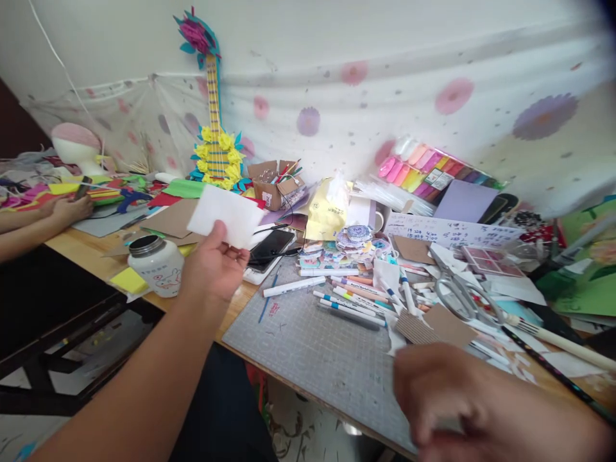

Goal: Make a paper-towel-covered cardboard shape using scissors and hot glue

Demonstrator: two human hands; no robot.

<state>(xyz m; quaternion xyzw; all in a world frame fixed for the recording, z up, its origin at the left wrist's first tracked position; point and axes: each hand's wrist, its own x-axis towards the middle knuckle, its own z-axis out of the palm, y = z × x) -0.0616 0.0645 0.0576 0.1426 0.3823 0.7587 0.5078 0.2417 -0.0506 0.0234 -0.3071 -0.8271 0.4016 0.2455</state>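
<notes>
looks bright and evenly lit, with soft diffuse light and hardly any hard shadows on the desk (86, 251). washes out the white paper (226, 215) slightly. smears the right hand (462, 398) into motion blur at the desk's near edge. bends and stretches the floral cloth (385, 77) toward the corners; darkens in the top right corner.

A blank rectangular white paper (225, 215) is held clear of the desk, pinched at its lower edge by the left hand (212, 266), tilted slightly down to the right, and is seen above the desk's left part, near its front edge.
</notes>
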